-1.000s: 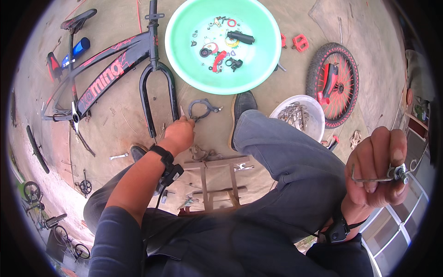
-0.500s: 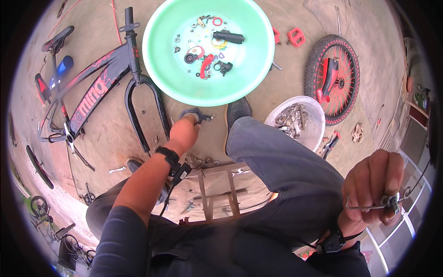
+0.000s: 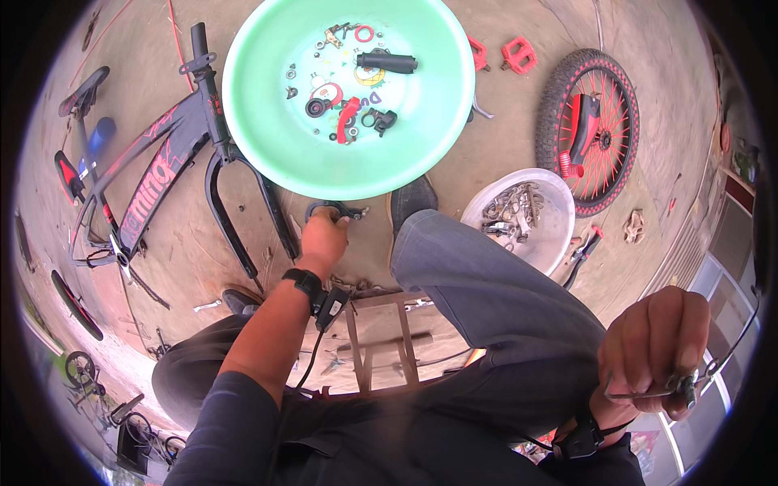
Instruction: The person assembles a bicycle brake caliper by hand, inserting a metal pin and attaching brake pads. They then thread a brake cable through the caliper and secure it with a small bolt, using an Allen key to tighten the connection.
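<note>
One thin, bent metal rod is gleaming in the raised right hand, which is pinching it beside a small, shiny bolt-like piece. Lower down, the left hand is touching a dark, smooth ring-shaped part on the tan floor; the back of the hand is hiding the grip, so I cannot tell whether it is closed. Picking up this part is seemingly the step in hand, and any lift is calling for fingers hooked around its curve. Beyond, a white tub is holding jumbled metal pieces, a glossy green basin is carrying small parts, and a knobbly-tyred wheel is lying beside an angular black bottle-shaped piece's red-trimmed shell.
</note>
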`<state>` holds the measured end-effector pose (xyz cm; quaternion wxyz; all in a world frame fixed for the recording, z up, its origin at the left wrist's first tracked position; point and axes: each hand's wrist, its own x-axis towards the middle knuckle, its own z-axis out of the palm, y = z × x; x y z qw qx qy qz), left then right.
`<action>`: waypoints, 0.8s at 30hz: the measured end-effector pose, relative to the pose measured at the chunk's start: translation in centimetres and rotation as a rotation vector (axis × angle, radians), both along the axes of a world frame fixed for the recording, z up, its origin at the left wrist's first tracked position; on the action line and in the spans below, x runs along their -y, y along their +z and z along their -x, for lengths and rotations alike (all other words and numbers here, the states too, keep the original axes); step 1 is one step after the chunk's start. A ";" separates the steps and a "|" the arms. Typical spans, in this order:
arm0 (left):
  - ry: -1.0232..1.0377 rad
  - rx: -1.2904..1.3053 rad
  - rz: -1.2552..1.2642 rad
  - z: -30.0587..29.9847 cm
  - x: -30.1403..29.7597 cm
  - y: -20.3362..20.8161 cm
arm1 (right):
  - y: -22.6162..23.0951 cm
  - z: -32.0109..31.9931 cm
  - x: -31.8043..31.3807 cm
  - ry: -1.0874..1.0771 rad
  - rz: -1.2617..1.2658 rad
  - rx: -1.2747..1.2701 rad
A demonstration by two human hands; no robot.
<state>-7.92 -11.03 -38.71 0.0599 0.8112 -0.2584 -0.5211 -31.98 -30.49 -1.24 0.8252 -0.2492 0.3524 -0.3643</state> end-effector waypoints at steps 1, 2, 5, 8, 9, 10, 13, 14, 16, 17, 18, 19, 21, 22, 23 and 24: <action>0.022 -0.007 0.021 0.1 0.0 0.0 | -0.1 0.2 0.3 0.030 -0.001 0.011; 0.050 -0.025 -0.008 0.3 0.1 0.0 | -0.2 0.4 0.6 0.052 -0.003 0.020; 0.144 -0.062 -0.049 0.8 0.4 0.0 | -0.2 0.6 0.9 0.078 -0.009 0.045; 0.175 -0.098 -0.101 1.2 0.5 0.3 | -0.1 0.5 0.7 0.052 0.010 0.027; 0.188 -0.126 -0.124 1.4 0.4 0.3 | -0.1 0.6 0.7 0.062 0.008 0.011; 0.233 -0.151 -0.138 1.6 0.5 0.4 | -0.4 0.7 1.1 0.097 0.019 0.029; 0.405 -0.244 -0.181 1.6 0.4 0.4 | -0.4 0.7 0.8 0.086 0.005 0.035; 0.455 -0.264 -0.190 1.8 0.5 0.4 | -0.4 0.7 0.8 0.070 0.015 0.043; 0.558 -0.296 -0.195 1.8 0.7 0.1 | -0.4 0.7 0.6 0.050 -0.002 0.027; 0.610 -0.309 -0.190 1.8 0.8 0.0 | -0.4 0.7 0.6 0.052 0.002 0.025; 0.662 -0.322 -0.186 1.8 0.9 -0.2 | -0.4 0.7 0.6 0.055 0.006 0.024; 0.702 -0.330 -0.192 1.8 1.0 -0.4 | -0.5 0.8 0.7 0.067 0.010 0.022; 0.790 -0.348 -0.212 1.8 1.1 -0.7 | -0.5 0.8 0.8 0.072 0.009 0.021; 0.789 -0.341 -0.219 1.8 1.2 -0.9 | -0.5 0.7 0.7 0.063 0.003 0.021; 0.796 -0.335 -0.234 1.8 1.2 -1.0 | -0.5 0.7 0.7 0.060 0.003 0.021; 0.804 -0.330 -0.248 1.8 1.3 -1.2 | -0.5 0.7 0.7 0.058 0.003 0.022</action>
